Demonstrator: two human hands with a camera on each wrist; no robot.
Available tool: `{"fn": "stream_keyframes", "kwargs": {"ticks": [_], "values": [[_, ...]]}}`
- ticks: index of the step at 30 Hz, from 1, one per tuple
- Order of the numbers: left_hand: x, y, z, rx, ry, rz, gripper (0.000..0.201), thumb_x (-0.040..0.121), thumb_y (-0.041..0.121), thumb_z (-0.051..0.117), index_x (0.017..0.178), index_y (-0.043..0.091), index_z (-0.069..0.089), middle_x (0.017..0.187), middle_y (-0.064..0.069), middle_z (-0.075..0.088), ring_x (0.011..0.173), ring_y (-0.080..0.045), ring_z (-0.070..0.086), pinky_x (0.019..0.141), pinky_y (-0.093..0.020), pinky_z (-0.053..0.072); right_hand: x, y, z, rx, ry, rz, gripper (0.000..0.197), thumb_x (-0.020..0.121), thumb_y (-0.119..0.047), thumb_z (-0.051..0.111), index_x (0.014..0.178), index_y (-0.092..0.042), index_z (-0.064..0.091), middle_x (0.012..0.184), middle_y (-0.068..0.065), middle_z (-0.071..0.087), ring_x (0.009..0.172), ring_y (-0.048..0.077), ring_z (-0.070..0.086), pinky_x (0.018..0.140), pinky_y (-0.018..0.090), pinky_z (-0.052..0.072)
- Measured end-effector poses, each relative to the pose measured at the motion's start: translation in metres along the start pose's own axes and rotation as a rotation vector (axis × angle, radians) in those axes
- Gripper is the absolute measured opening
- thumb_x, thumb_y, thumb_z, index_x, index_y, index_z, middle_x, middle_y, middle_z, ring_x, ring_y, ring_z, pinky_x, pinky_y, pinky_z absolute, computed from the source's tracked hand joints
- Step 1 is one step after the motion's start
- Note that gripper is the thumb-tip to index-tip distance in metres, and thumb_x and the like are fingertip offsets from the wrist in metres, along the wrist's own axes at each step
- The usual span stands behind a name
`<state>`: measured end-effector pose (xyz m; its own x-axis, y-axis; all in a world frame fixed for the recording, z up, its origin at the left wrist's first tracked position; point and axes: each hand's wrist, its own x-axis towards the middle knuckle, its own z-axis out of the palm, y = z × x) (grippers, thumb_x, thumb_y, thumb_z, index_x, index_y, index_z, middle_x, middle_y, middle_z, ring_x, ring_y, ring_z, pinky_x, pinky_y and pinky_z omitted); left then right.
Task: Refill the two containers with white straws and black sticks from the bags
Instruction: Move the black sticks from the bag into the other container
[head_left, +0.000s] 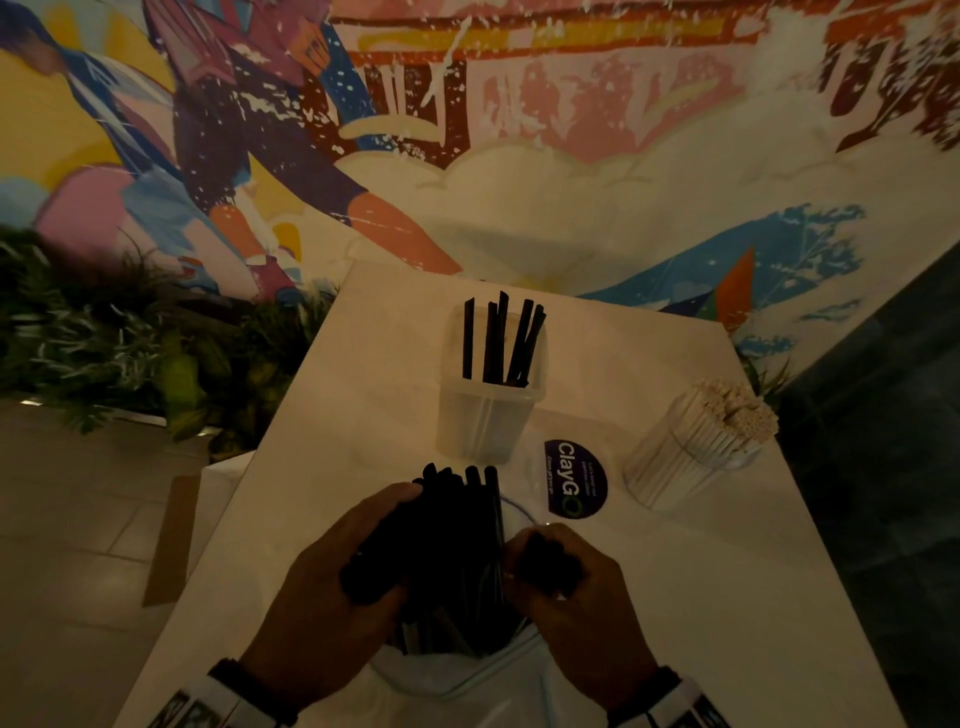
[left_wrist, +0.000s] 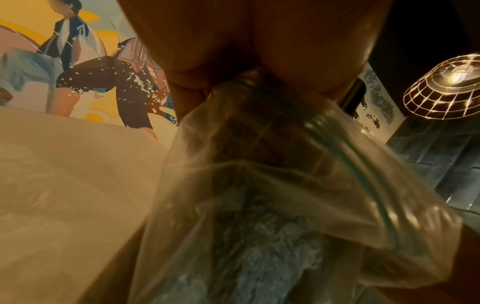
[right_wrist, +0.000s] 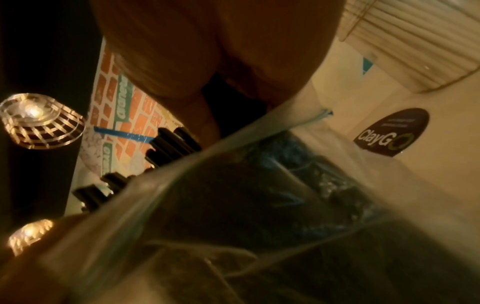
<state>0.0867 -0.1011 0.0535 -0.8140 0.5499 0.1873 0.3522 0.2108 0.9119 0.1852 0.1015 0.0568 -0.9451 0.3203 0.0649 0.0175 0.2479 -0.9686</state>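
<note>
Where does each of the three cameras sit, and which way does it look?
Head: above the table, looking forward and down; both hands, left hand and right hand, on the bag of black sticks.
Left wrist: under the left hand, looking up along the clear bag at a lamp.
Right wrist: under the right hand, along the bag toward the ClayGo sticker.
Shared: head and right wrist both show the sticker; all show the bag.

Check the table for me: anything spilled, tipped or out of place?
Nothing stands out. Both containers stand upright: one holding a few black sticks, the other packed with white straws. No loose pieces show on the table.
</note>
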Motion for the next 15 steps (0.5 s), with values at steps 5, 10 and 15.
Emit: {"fn": "stream_keyframes", "kwargs": {"ticks": [5, 10, 15], "values": [[0.000, 0.000, -0.001, -0.028, -0.007, 0.003, 0.060, 0.072, 0.034, 0.060, 0.128, 0.047, 0.044, 0.128, 0.025, 0.054, 0.120, 0.005, 0.050, 0.097, -0.008, 0.040, 0.007, -0.005, -0.004, 0.067, 0.074, -0.047, 0.008, 0.079, -0.002, 0.066, 0.077, -0.008, 0.061, 0.080, 0.001, 0.071, 0.076, 0.013, 0.067, 0.069, 0.018, 0.052], [-0.001, 0.000, 0.000, -0.055, -0.002, 0.009, 0.060, 0.071, 0.026, 0.063, 0.126, 0.046, 0.047, 0.127, 0.023, 0.055, 0.120, 0.003, 0.051, 0.096, -0.007, 0.039, 0.015, 0.004, -0.004, 0.072, 0.106, -0.014, 0.019, 0.080, 0.013, 0.057, 0.074, -0.005, 0.054, 0.080, 0.007, 0.072, 0.074, 0.021, 0.067, 0.065, 0.021, 0.052], [-0.001, 0.006, 0.000, -0.062, 0.006, 0.014, 0.057, 0.070, 0.036, 0.057, 0.125, 0.049, 0.047, 0.127, 0.025, 0.055, 0.119, 0.006, 0.051, 0.093, -0.004, 0.038, 0.012, 0.011, 0.001, 0.046, 0.078, 0.014, 0.022, 0.082, 0.011, 0.058, 0.073, -0.009, 0.056, 0.074, 0.007, 0.066, 0.068, 0.026, 0.061, 0.063, 0.028, 0.051]]}}
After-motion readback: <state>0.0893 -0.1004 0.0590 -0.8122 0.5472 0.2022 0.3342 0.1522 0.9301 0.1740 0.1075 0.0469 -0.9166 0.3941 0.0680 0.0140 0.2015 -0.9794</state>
